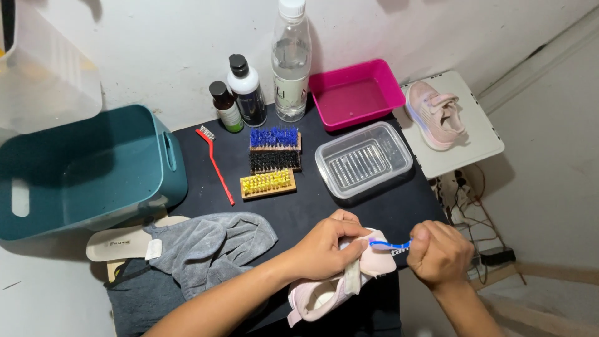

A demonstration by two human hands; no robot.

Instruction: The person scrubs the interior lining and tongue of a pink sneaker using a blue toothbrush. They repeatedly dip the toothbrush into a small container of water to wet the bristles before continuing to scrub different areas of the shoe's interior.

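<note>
Pink sneaker sits clamped in my left hand to steady it; my right hand, just beside, fists a blue brush against its heel, above the counter

Bare black table lies open at twelve o'clock of the hands; three brushes and clear tray block beyond, grey towel at nine.

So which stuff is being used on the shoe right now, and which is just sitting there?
In use:
- left hand gripping the pink shoe
- right hand holding a small blue brush against it

Lying about:
- three block brushes
- red brush
- three bottles
- clear tray
- pink tub
- second shoe
- grey towel
- teal basket
</note>
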